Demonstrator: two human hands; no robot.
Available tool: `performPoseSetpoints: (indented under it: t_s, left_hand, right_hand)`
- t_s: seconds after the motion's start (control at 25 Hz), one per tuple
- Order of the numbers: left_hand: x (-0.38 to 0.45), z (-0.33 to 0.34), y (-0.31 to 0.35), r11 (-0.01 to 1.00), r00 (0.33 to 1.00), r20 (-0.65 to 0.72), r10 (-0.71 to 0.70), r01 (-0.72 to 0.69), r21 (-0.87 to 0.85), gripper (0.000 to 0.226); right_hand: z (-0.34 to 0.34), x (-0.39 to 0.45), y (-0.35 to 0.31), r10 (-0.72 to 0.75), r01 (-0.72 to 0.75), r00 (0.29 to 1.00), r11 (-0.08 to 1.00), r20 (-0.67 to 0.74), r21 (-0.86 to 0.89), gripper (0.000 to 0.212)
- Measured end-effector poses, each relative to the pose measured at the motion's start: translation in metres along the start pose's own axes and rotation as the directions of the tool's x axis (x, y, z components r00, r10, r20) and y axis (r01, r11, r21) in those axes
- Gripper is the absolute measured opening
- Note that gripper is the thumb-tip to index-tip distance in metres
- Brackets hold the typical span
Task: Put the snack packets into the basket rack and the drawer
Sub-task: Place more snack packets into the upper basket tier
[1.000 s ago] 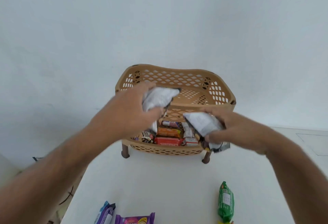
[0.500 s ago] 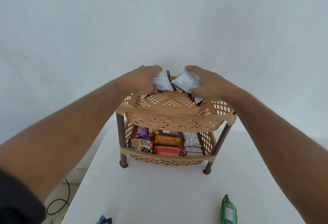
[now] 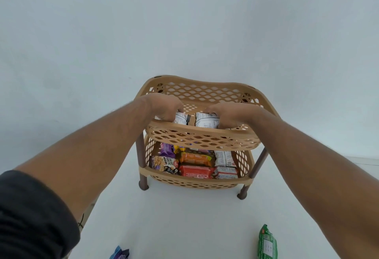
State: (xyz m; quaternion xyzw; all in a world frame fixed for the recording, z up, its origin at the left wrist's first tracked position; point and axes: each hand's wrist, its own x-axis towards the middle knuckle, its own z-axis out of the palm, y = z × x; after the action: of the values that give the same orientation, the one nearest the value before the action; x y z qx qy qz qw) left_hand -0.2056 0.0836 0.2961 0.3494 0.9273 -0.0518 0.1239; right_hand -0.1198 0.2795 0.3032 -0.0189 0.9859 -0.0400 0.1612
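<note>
Two-tier tan basket rack [image 3: 202,136] on a white table [image 3: 184,217], against a pale wall [image 3: 184,23]. Both arms stretched forward into the upper basket. Left hand [image 3: 164,106] curled over a white packet [image 3: 181,118] at the near left of the upper basket, fingers wrapped round it, label side facing near. Right hand [image 3: 227,113] curled the same way over a second white packet [image 3: 206,121] just to the right, fingers closed on it. Packets side by side, close together with a narrow gap between, both just behind the near rim; cannot tell whether resting on the basket floor. Dark sleeve [image 3: 30,213] on the left arm at the near left edge. Lower basket [image 3: 194,182] packed with snacks: purple packet [image 3: 167,149] far left, peanut packet [image 3: 164,163] near left, orange packet [image 3: 195,158] in the middle, red packet [image 3: 195,171] in front of it, white packets at the right. Loose on the table near the bottom edge: green packet [image 3: 266,243] at the right, blue-purple packet [image 3: 120,254] at the left, half cut off.
</note>
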Motion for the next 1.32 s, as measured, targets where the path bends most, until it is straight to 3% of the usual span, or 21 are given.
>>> performPoseSetpoints:
  t_s: [0.28, 0.44, 0.6, 0.72, 0.92, 1.04, 1.16, 1.32]
  left_hand:
    - [0.006, 0.000, 0.000, 0.997, 0.997, 0.030, -0.067, 0.068, -0.048, 0.064]
    - [0.004, -0.005, 0.000, 0.992, 0.996, -0.010, -0.086, 0.085, -0.093, 0.075]
    - [0.002, -0.004, 0.003, 0.979, 0.994, 0.063, -0.086, 0.096, -0.179, 0.055]
    - [0.001, -0.002, 0.007, 0.984, 0.990, 0.103, -0.093, 0.107, -0.143, 0.042]
    - [-0.007, -0.004, 0.009, 0.985, 0.990, 0.111, -0.085, 0.100, -0.139, 0.038]
    - [-0.018, -0.003, 0.011, 0.977, 0.998, 0.005, -0.069, 0.069, -0.203, 0.037]
    - [-0.030, -0.002, 0.017, 0.979, 0.976, -0.210, -0.059, 0.016, -0.201, 0.037]
    - [-0.057, 0.008, 0.036, 0.917, 0.836, -0.546, -0.053, -0.175, -0.358, 0.027]
  right_hand:
    - [0.004, 0.010, -0.005, -0.032, 0.032, 0.998, 0.999, 0.047, 0.001, 0.071]
    - [-0.007, 0.004, -0.004, -0.031, 0.022, 0.997, 0.992, 0.076, 0.123, 0.077]
    - [-0.013, -0.001, -0.004, -0.037, 0.045, 0.998, 0.987, -0.056, 0.157, 0.047]
    - [-0.001, 0.003, -0.007, -0.019, 0.025, 0.999, 0.993, -0.049, 0.116, 0.021]
    - [0.011, 0.001, -0.016, -0.026, 0.030, 0.999, 0.994, -0.036, 0.101, 0.017]
    - [0.009, -0.008, -0.020, -0.017, 0.020, 0.999, 0.997, -0.036, 0.079, 0.022]
    - [0.008, -0.024, -0.023, -0.010, 0.025, 0.985, 0.996, -0.170, 0.087, 0.026]
    - [0.009, -0.053, -0.025, 0.000, 0.088, 0.881, 0.982, -0.474, 0.165, 0.022]
